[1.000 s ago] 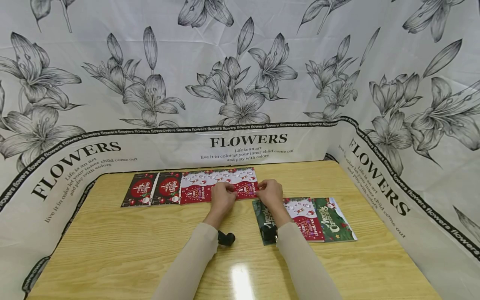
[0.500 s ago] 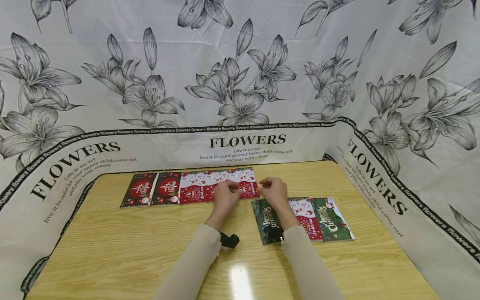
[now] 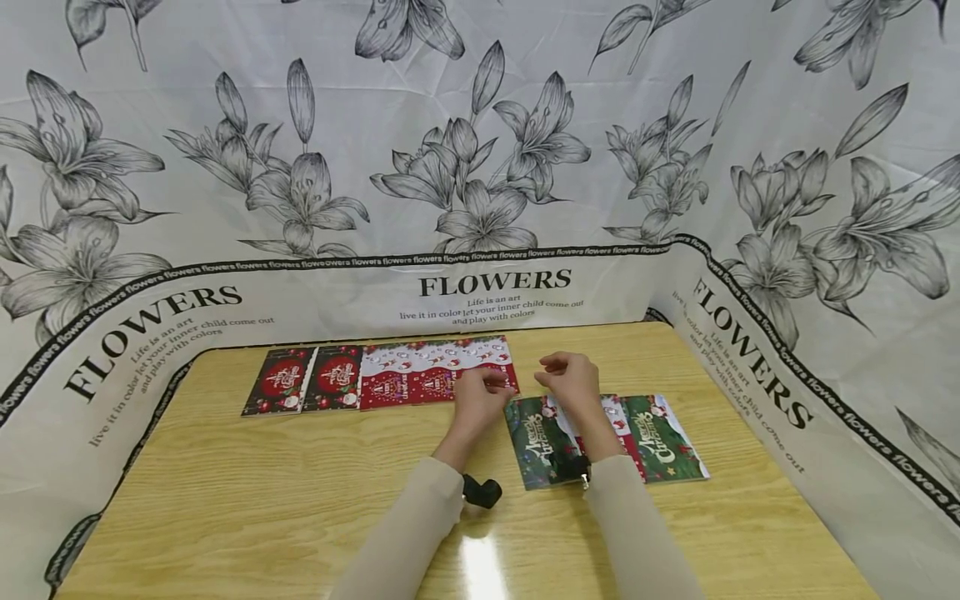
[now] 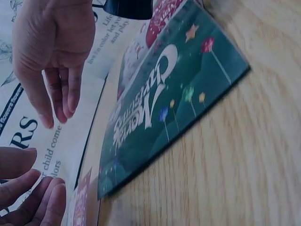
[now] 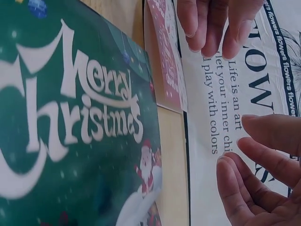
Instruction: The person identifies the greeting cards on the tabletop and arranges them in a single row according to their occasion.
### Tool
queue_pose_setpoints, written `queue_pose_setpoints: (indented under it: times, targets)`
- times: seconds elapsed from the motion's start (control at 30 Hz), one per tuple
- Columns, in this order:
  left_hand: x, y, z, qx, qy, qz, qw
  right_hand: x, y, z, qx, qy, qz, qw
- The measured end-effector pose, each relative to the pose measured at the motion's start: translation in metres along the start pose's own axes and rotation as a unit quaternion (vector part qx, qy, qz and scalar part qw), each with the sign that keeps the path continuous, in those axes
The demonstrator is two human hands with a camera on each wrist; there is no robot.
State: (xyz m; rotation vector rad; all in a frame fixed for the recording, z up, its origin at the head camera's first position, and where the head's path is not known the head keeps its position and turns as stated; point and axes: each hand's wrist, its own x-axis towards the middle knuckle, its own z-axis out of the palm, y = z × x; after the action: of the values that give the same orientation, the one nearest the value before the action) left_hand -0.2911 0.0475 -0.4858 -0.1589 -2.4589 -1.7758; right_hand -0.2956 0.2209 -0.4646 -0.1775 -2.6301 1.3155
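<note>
Flower-printed cloth [image 3: 352, 308] surrounds the pale wood bench [image 3: 300, 500]. The left hand [image 3: 480, 398] and right hand [image 3: 572, 383] are half open, fingers loosely bent, holding nothing. A green card [image 3: 531, 442] lies to the left hand's right, on the near side of the right hand; its long axis runs away from the person, far end leaning slightly left, lettering reading outward. The right hand's black wrist device [image 3: 570, 468] covers part of it. Beyond the left hand, a red-and-white row [image 3: 405, 383] stretches leftward, its right end partly hidden, small print illegible
</note>
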Motion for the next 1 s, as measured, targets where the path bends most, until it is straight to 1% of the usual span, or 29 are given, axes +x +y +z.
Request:
queue_pose_setpoints:
  times: [0.13, 0.3, 0.4, 0.5, 0.63, 0.73, 0.87, 1.0]
  targets:
    - [-0.003, 0.005, 0.013, -0.005, -0.008, 0.009, 0.9999, 0.0, 0.006, -0.011, -0.021, 0.01, -0.008, 0.9997]
    - [-0.009, 0.009, 0.027, 0.007, -0.025, 0.019, 0.9995, -0.004, 0.013, -0.024, -0.029, 0.013, 0.008, 0.9995]
    - [-0.012, 0.01, 0.034, 0.005, -0.035, 0.02, 0.9992, -0.005, 0.019, -0.03, -0.03, 0.015, 0.019, 0.9993]
    - [-0.015, 0.011, 0.038, 0.0, -0.038, 0.022, 0.999, -0.006, 0.024, -0.036, -0.036, 0.02, 0.024, 0.9989]
    - [-0.017, 0.012, 0.044, -0.002, -0.043, 0.03, 0.9986, -0.006, 0.03, -0.041, -0.04, 0.025, 0.035, 0.9983]
    - [-0.02, 0.014, 0.05, -0.004, -0.052, 0.028, 0.9983, -0.008, 0.035, -0.046, -0.042, 0.028, 0.043, 0.9978]
    - [-0.023, 0.016, 0.059, 0.002, -0.059, 0.012, 0.9982, -0.01, 0.043, -0.053, -0.047, 0.031, 0.046, 0.9973]
    - [-0.026, 0.017, 0.068, -0.004, -0.072, -0.001, 0.9974, -0.014, 0.051, -0.059, -0.047, 0.038, 0.052, 0.9968]
